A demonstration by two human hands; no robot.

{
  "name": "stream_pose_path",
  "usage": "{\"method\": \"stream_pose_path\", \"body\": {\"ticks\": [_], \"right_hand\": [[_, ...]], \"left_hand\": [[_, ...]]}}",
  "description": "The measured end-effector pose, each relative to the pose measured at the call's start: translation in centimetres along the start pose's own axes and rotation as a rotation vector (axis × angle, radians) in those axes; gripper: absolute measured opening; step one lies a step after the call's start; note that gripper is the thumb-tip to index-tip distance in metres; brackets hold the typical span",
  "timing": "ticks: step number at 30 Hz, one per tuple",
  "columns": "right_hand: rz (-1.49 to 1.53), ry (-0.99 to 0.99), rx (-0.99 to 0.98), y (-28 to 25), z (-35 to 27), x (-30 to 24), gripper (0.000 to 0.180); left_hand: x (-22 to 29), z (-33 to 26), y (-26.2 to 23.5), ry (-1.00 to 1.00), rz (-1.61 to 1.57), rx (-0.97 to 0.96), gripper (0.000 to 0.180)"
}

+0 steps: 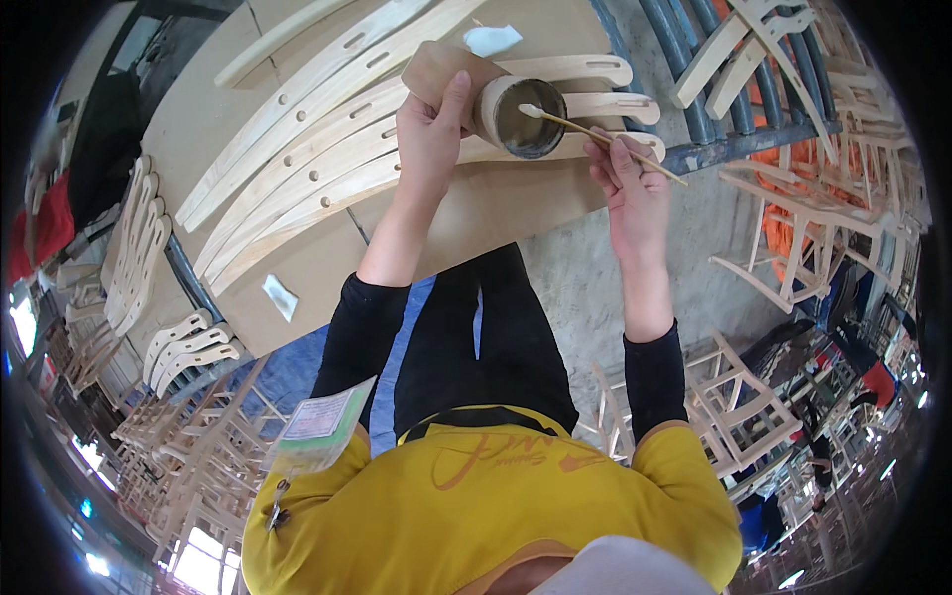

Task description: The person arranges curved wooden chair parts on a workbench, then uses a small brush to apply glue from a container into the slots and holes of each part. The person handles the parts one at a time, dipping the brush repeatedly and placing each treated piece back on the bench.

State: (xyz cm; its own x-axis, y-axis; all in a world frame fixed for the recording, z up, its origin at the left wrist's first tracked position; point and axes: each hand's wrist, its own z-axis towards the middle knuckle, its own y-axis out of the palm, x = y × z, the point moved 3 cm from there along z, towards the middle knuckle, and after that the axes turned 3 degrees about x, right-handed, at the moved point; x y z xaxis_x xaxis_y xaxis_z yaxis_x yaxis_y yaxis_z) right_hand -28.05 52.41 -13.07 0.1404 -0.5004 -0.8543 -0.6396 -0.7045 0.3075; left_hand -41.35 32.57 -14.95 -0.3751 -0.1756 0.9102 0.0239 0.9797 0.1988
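My left hand (428, 139) is closed, its thumb pressed on a tan, stiff sheet (436, 67) that looks like cardboard or sandpaper. Against the same hand sits a round cup (487, 107), tilted so that its mouth faces me, with greyish-brown contents; the fingers behind it are hidden. In my right hand (635, 183) a thin wooden stick (585, 131) is pinched between thumb and fingers. Its whitish, blob-like tip reaches over the mouth of the cup. Under both hands lie several pale, curved wooden slats (357, 149) with slots and round holes.
The slats rest on a cardboard-covered table (317, 238). White scraps lie on it, one (281, 297) near the front edge, another (493, 40) farther back. Blue-grey metal bars (684, 69) carry more wooden parts at the far right. Wooden chair frames (739, 402) stand to both sides.
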Motion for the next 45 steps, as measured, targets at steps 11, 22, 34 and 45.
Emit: {"method": "stream_pose_path", "body": {"ticks": [11, 22, 34, 45], "right_hand": [[-0.025, 0.061, 0.089, -2.2, 0.9, 5.1, 0.025], [-0.289, -0.456, 0.254, -7.8, 1.2, -1.9, 0.018], [-0.768, -0.644, 0.308, -11.8, 5.0, -1.6, 0.023], [-0.877, -0.704, 0.367, -11.9, 6.2, 0.3, 0.026]], "left_hand": [[-4.8, 1.7, -1.2, -0.117, 0.025, -0.015, 0.033], [-5.3, -1.2, -4.5, -0.101, 0.017, 0.032, 0.034], [-5.4, -10.0, -8.9, -0.250, 0.071, -0.008, 0.031], [-5.7, -12.0, -11.3, -0.251, 0.044, 0.003, 0.028]]}}
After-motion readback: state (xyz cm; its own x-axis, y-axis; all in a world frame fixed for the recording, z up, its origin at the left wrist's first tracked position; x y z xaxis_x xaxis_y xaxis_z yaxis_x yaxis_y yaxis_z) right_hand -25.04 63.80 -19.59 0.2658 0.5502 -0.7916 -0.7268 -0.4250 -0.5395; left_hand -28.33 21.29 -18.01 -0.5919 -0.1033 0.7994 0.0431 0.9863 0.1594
